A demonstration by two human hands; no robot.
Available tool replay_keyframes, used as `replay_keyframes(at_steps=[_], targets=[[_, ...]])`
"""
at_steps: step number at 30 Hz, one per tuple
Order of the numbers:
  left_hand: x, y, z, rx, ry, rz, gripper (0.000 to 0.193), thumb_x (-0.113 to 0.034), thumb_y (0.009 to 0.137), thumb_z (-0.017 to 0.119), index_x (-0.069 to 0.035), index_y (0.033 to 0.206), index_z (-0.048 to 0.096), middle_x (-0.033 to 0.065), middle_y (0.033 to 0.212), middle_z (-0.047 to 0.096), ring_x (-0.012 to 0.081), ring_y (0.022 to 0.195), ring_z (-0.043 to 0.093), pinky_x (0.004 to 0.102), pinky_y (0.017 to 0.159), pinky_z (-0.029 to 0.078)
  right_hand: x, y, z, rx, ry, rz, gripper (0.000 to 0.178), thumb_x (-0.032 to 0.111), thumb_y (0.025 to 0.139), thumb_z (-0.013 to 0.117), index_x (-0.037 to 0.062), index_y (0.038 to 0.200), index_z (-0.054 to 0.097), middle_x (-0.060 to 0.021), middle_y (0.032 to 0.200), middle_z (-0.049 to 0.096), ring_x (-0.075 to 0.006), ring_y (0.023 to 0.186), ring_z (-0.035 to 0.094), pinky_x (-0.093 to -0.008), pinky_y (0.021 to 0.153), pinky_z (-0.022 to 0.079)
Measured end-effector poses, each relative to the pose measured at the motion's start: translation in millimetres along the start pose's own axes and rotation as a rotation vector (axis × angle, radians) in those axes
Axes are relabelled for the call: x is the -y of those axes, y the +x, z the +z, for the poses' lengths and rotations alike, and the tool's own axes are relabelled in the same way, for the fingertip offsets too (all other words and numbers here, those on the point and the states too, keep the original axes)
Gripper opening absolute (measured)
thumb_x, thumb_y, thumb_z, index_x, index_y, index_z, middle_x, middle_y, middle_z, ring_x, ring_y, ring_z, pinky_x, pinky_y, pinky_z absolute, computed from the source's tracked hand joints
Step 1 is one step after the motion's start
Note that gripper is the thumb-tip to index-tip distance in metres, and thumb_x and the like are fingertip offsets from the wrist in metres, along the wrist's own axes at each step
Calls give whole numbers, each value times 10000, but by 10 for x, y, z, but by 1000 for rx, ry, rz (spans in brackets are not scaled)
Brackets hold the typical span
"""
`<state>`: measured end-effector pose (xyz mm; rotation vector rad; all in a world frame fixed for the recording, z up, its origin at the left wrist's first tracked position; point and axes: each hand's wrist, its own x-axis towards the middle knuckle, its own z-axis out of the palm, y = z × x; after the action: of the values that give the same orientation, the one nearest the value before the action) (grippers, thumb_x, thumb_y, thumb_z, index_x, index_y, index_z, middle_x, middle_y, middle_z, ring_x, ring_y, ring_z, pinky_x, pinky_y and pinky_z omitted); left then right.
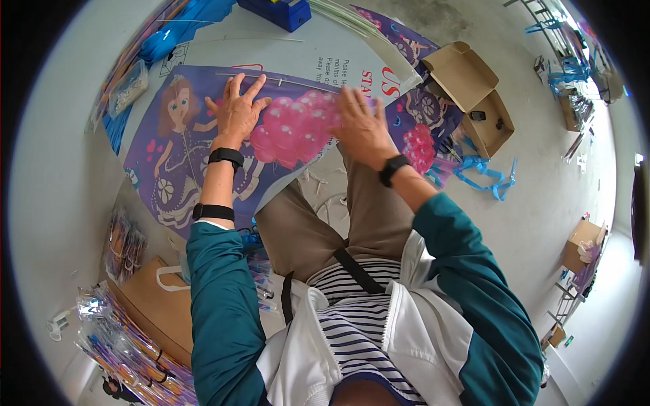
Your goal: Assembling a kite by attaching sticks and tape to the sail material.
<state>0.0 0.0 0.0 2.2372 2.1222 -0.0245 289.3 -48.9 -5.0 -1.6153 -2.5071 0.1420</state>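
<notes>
Sheet (193,139) of purple, printed with a crowned figure and pink balloons, lies on the table (291,51) at 10 o'clock. My left hand (235,115) presses flat on it at 11, fingers spread beside a thin pale rod (280,81) along the far edge. My right hand (365,128), blurred, stretches open at the sheet's end, at 1. An open cardboard box (497,125) sits at 2 o'clock.

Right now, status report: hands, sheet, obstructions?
Left hand spread on purple sheet. Right hand blurred at sheet's right end. Thin white rod along far edge. Blue item beyond, off sheet.
</notes>
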Motion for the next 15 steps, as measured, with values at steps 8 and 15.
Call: replay_keyframes(at_steps=[8,15], targets=[[-10,-8,13,-38,-48,-9,560,-616,884,592,-460,1410,482,20,1546,317,250,1461,267,803,1061,184,-664,41,-411,-69,472,686,472,431,749,761,-3,919,694,-175,876,711,-339,874,684,-412,776,521],[-11,14,-12,-20,-76,-21,614,-655,840,611,-475,1411,475,11,1557,304,251,1467,257,803,1065,178,-600,266,-234,-2,516,702,324,343,750,697,32,836,726,-193,874,708,-362,851,683,-412,749,531]])
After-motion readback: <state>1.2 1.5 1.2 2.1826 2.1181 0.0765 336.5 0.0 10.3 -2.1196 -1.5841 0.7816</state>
